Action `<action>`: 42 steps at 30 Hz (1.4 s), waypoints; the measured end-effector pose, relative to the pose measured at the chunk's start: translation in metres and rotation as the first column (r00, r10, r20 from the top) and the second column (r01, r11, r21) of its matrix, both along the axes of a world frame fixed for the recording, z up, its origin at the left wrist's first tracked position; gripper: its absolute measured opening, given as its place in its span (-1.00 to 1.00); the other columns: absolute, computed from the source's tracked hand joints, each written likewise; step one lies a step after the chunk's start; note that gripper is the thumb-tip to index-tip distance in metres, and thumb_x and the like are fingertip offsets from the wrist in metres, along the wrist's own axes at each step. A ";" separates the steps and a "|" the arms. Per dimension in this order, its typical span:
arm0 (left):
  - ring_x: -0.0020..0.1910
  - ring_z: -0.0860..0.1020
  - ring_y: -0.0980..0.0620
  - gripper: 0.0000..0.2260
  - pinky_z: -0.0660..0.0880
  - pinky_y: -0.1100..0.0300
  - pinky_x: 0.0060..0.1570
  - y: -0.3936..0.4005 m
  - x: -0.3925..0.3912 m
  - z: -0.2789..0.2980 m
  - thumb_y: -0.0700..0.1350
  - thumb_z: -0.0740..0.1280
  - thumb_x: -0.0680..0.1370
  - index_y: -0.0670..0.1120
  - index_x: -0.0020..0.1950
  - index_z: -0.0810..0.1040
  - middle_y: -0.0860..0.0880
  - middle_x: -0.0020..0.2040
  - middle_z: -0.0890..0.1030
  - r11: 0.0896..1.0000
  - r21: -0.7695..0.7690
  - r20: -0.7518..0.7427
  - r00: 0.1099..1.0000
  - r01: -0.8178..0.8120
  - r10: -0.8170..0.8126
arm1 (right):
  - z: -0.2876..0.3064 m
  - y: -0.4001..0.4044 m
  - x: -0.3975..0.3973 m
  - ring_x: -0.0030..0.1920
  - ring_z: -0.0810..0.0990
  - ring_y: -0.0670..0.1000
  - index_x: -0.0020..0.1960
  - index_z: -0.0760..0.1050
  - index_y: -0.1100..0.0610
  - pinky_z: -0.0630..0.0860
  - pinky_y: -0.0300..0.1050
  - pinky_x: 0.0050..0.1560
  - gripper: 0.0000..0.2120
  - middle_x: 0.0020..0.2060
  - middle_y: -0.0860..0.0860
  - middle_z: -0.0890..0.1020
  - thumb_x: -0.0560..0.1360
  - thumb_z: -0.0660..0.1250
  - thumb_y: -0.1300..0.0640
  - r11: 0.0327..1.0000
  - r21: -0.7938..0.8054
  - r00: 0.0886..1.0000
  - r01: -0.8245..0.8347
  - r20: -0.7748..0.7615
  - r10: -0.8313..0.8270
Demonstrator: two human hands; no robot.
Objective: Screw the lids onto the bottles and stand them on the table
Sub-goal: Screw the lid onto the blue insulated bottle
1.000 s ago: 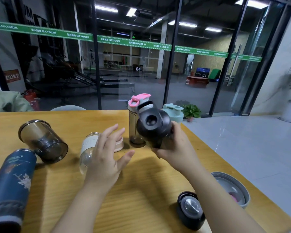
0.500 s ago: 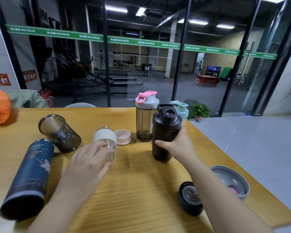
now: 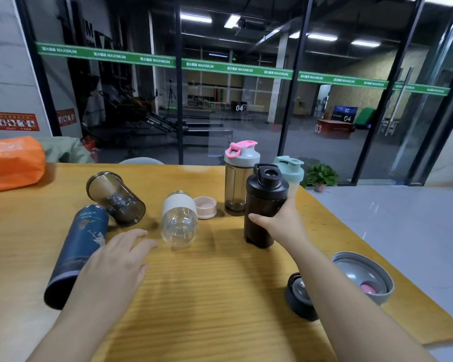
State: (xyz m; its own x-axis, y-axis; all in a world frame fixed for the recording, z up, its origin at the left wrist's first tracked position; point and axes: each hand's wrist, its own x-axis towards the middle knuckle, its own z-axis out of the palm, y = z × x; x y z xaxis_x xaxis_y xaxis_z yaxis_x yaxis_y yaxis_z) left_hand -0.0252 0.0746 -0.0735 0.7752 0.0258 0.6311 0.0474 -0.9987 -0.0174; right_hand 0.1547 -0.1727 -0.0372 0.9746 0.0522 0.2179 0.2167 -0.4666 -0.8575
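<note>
Here right hand [image 3: 283, 223] grips upright black bottle [image 3: 266, 205]

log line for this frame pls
right hand: holds black bottle, upright on table | left hand: open, empty, near clear bottle | capped upright: three | lying uncapped: three

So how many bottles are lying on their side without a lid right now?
3. The dark blue bottle lies near the left hand, the smoky grey bottle behind it, and the clear bottle mid-table. None seem hidden.

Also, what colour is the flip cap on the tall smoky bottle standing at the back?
Pink flip cap, head view.
</note>
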 end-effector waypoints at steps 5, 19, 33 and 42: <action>-0.11 0.64 -0.16 -0.55 0.53 -0.09 -0.10 0.007 -0.012 -0.004 -0.27 0.64 0.08 -0.08 -0.08 0.65 -0.11 -0.03 0.64 0.998 0.036 0.039 0.998 -0.054 0.053 | -0.003 0.003 -0.002 0.25 0.49 0.10 0.33 0.18 0.06 0.44 -0.10 0.07 -0.25 0.25 0.05 0.49 0.32 0.57 0.01 1.000 0.008 1.000 0.012 0.000 -0.012; 0.16 0.48 -0.27 -0.43 0.40 -0.34 -0.13 0.022 -0.027 -0.031 -0.47 0.51 0.07 -0.10 0.02 0.64 -0.21 0.19 0.56 0.920 -0.025 -0.105 0.916 -0.392 0.388 | 0.005 -0.004 -0.034 0.41 0.36 0.10 0.48 0.09 0.12 0.38 0.00 0.30 -0.19 0.42 0.06 0.38 0.42 0.49 0.07 1.000 -0.002 0.999 -0.024 0.023 0.024; 0.17 0.50 -0.23 -0.59 0.36 -0.17 -0.09 -0.004 -0.038 -0.029 -0.40 0.31 0.32 -0.13 0.12 0.62 -0.14 0.23 0.55 0.943 -0.138 0.200 0.924 -0.302 0.325 | 0.004 -0.010 -0.059 0.35 0.40 0.08 0.48 0.10 0.16 0.30 -0.19 0.07 -0.28 0.38 0.08 0.39 0.47 0.43 0.09 1.000 -0.014 0.999 -0.019 0.041 0.020; 0.24 0.45 -0.24 -0.65 0.39 -0.16 0.04 -0.025 -0.042 -0.012 -0.21 0.20 0.42 -0.17 0.18 0.54 -0.16 0.28 0.52 0.989 -0.140 0.410 0.907 -0.044 0.098 | -0.003 -0.015 -0.060 0.44 0.30 0.09 0.54 -0.02 0.11 0.33 0.00 0.33 -0.14 0.48 0.06 0.28 0.45 0.45 0.03 1.000 0.002 1.000 -0.018 0.009 0.018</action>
